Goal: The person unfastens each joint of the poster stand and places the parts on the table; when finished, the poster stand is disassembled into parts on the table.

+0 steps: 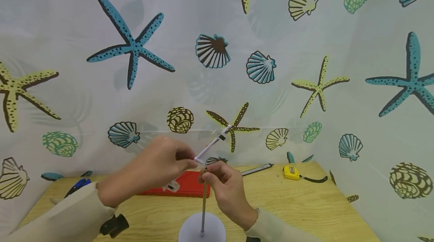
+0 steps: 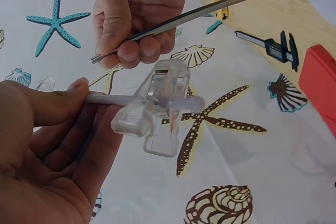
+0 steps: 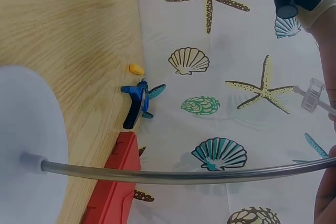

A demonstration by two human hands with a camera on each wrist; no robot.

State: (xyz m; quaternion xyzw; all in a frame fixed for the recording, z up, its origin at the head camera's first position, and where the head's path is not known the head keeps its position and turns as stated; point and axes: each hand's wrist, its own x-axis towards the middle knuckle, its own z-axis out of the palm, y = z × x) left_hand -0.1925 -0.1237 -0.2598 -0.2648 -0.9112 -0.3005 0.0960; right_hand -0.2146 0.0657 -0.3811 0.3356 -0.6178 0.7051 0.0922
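Note:
My left hand (image 1: pixel 159 166) pinches a thin white rod (image 1: pixel 209 147) between thumb and fingers, and the rod slants up to the right. A clear plastic clip (image 2: pixel 163 111) sits on the rod near its far end. Below the left hand, another clear clip (image 1: pixel 173 186) shows in the head view. Just to the right, my right hand (image 1: pixel 230 193) grips the upper end of a metal pole (image 1: pixel 204 208). This pole rises from a round white base (image 1: pixel 190 230) on the table. The held end of the rod is close above the pole's tip.
Behind the hands lies a red case (image 1: pixel 191 185) on the wooden table (image 1: pixel 288 212). A caliper (image 1: pixel 257 169) and a yellow tape measure (image 1: pixel 291 172) lie at the back right. A blue-handled tool (image 1: pixel 78 186) is at left. A patterned curtain (image 1: pixel 190 1) hangs behind.

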